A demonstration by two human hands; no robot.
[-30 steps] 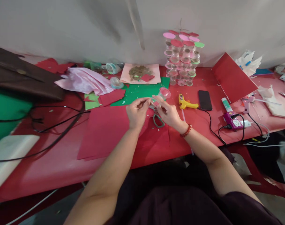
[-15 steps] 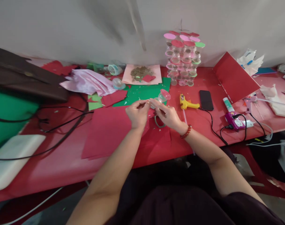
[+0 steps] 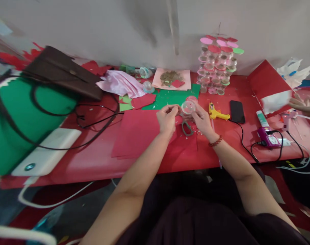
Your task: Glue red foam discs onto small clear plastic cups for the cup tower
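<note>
Turned since the earlier frame, your clear cup [image 3: 188, 108] is pinched in your right hand [image 3: 203, 119] just past the scissors [image 3: 187, 129], your left hand [image 3: 167, 119] is closed, on what you can't tell, and the cup should feel light, slippery and easily squashed, so hold its rim.

A small clear plastic cup [image 3: 188, 107] is held above the middle of the worktop [image 3: 96, 165] by the right hand [image 3: 203, 121], one round end turned toward the near side. A pink round part [image 3: 192, 99] is partly hidden at its far edge.
</note>
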